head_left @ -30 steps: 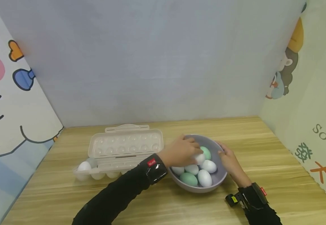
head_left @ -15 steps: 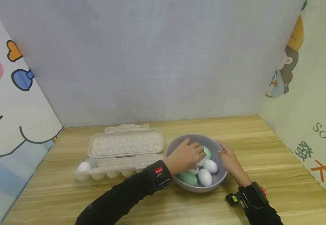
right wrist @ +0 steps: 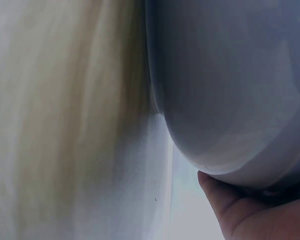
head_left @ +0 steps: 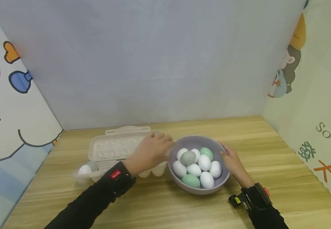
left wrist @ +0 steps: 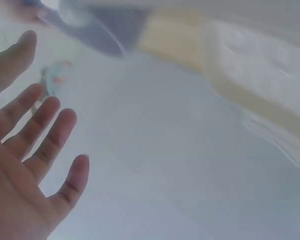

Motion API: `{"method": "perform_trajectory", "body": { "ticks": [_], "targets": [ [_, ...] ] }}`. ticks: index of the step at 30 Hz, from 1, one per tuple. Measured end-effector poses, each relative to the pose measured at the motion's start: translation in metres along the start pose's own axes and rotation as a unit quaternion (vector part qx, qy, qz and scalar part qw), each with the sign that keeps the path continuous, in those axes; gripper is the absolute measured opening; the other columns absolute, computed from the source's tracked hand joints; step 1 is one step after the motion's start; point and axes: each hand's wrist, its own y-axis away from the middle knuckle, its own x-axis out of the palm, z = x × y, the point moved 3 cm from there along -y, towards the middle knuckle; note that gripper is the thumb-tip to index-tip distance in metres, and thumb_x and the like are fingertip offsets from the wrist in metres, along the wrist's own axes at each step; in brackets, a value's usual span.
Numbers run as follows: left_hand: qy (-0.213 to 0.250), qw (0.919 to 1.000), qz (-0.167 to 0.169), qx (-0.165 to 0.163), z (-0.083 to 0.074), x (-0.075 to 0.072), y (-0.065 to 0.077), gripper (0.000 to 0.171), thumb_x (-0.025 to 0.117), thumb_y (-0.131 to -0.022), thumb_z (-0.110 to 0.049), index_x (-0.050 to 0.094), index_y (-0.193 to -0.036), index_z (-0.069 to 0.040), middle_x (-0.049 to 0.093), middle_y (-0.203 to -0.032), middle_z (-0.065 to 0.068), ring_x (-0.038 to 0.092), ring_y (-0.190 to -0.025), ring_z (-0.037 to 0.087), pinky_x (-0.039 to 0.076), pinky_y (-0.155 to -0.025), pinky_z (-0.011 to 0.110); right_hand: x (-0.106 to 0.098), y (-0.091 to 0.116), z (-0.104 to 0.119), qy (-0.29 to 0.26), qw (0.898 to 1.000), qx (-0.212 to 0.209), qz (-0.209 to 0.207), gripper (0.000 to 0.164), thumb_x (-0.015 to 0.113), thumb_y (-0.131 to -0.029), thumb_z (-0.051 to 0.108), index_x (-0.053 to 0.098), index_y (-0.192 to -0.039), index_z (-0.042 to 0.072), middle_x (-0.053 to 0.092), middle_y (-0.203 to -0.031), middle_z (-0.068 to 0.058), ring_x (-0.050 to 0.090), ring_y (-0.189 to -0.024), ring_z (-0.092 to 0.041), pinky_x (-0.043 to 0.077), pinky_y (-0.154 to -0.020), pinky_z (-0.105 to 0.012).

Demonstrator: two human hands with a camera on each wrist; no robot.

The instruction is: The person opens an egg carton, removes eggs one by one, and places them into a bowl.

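Observation:
My left hand (head_left: 151,152) hovers over the right part of the egg carton (head_left: 105,152), between it and the bowl. In the left wrist view its fingers (left wrist: 55,145) are spread and nothing lies in the palm. My right hand (head_left: 235,164) grips the right rim of the purple-grey bowl (head_left: 177,183), with a digit against the outer wall in the right wrist view. Inside the bowl are several eggs: white ones, a grey egg (head_left: 188,158) on top, and two green ones, such as the front green egg (head_left: 191,181).
The clear plastic carton stands with its lid (head_left: 105,144) raised at the back. A white egg (head_left: 84,170) and a grey egg (head_left: 92,165) sit at its left end. My left forearm hides part of its front. A grey backdrop (head_left: 159,63) stands behind the wooden table (head_left: 154,206).
My left hand was among the eggs in the bowl; it has moved left, out over the carton, with nothing in it. A grey egg now shows on top. My right hand has stayed on the rim.

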Motion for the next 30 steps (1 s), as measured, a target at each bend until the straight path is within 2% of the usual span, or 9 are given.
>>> {"method": "perform_trajectory", "body": {
  "ticks": [3, 8, 12, 15, 17, 19, 21, 24, 30],
  "targets": [
    [-0.003, 0.9987, 0.006, -0.051, 0.031, -0.019, 0.035, 0.043, 0.080, -0.075, -0.025, 0.064, -0.111, -0.009, 0.063, -0.106, 0.006, 0.059, -0.099, 0.024, 0.046, -0.076, 0.040, 0.001, -0.001, 0.000, 0.011, 1.000, -0.005, 0.002, 0.046, 0.027, -0.098, 0.000, 0.031, -0.143, -0.007, 0.030, -0.146, -0.030, 0.031, -0.132, -0.045, 0.026, -0.106, -0.055],
    [-0.024, 0.9855, 0.071, -0.152, 0.079, -0.051, 0.101, 0.041, 0.078, -0.079, -0.021, 0.063, -0.112, -0.004, 0.063, -0.105, 0.012, 0.061, -0.097, 0.030, 0.048, -0.080, 0.048, -0.001, -0.001, 0.000, 0.017, 1.000, 0.004, 0.010, 0.047, 0.026, -0.098, 0.001, 0.027, -0.145, -0.006, 0.027, -0.147, -0.029, 0.029, -0.133, -0.046, 0.026, -0.106, -0.057],
    [-0.032, 0.9657, 0.123, -0.227, 0.111, -0.065, 0.151, 0.034, 0.075, -0.082, -0.022, 0.066, -0.108, -0.002, 0.067, -0.100, 0.013, 0.063, -0.091, 0.032, 0.050, -0.075, 0.049, 0.000, 0.000, 0.002, 0.010, 1.000, 0.008, 0.012, 0.048, 0.026, -0.098, 0.001, 0.026, -0.145, -0.006, 0.026, -0.148, -0.029, 0.027, -0.134, -0.046, 0.024, -0.107, -0.057],
    [0.026, 0.9393, 0.180, -0.291, 0.126, -0.064, 0.180, 0.036, 0.070, -0.084, -0.028, 0.067, -0.107, 0.000, 0.067, -0.097, 0.014, 0.063, -0.089, 0.034, 0.049, -0.073, 0.052, 0.002, 0.001, 0.003, 0.004, 1.000, 0.011, 0.015, 0.048, 0.026, -0.098, 0.000, 0.025, -0.146, -0.007, 0.024, -0.148, -0.030, 0.026, -0.134, -0.046, 0.023, -0.107, -0.056],
    [0.080, 0.9134, 0.228, -0.327, 0.130, -0.058, 0.194, 0.042, 0.067, -0.086, -0.035, 0.066, -0.108, 0.002, 0.067, -0.098, 0.015, 0.062, -0.091, 0.035, 0.048, -0.074, 0.053, 0.001, 0.002, 0.003, 0.001, 1.000, 0.017, 0.018, 0.048, 0.026, -0.099, 0.000, 0.024, -0.146, -0.006, 0.023, -0.149, -0.029, 0.025, -0.135, -0.046, 0.023, -0.108, -0.056],
    [0.127, 0.8845, 0.270, -0.359, 0.131, -0.053, 0.204, 0.045, 0.065, -0.086, -0.043, 0.068, -0.102, -0.001, 0.066, -0.090, 0.010, 0.061, -0.081, 0.030, 0.049, -0.066, 0.046, 0.001, 0.003, 0.002, -0.003, 1.000, 0.021, 0.021, 0.048, 0.026, -0.099, 0.000, 0.023, -0.147, -0.006, 0.022, -0.150, -0.029, 0.025, -0.135, -0.046, 0.023, -0.108, -0.055],
    [0.153, 0.8628, 0.301, -0.376, 0.130, -0.049, 0.211, 0.046, 0.065, -0.084, -0.049, 0.070, -0.094, -0.004, 0.061, -0.080, 0.005, 0.056, -0.073, 0.024, 0.045, -0.059, 0.038, 0.002, 0.003, 0.002, -0.005, 0.999, 0.026, 0.023, 0.048, 0.026, -0.099, 0.000, 0.023, -0.147, -0.006, 0.022, -0.150, -0.029, 0.024, -0.135, -0.046, 0.023, -0.108, -0.055],
    [0.167, 0.8497, 0.318, -0.386, 0.128, -0.044, 0.216, 0.042, 0.065, -0.082, -0.051, 0.067, -0.080, -0.009, 0.046, -0.066, -0.003, 0.043, -0.061, 0.015, 0.031, -0.052, 0.030, 0.002, 0.003, 0.002, -0.004, 0.999, 0.028, 0.022, 0.048, 0.026, -0.099, 0.001, 0.023, -0.147, -0.005, 0.022, -0.150, -0.028, 0.024, -0.135, -0.045, 0.022, -0.108, -0.055],
    [0.192, 0.8371, 0.316, -0.403, 0.128, -0.036, 0.218, 0.044, 0.066, -0.081, -0.051, 0.056, -0.063, -0.013, 0.032, -0.057, -0.006, 0.032, -0.052, 0.012, 0.025, -0.050, 0.027, 0.001, 0.002, 0.000, -0.001, 1.000, 0.019, 0.019, 0.048, 0.025, -0.099, 0.001, 0.025, -0.146, -0.006, 0.024, -0.149, -0.029, 0.025, -0.135, -0.046, 0.024, -0.107, -0.056]
  ]
}}
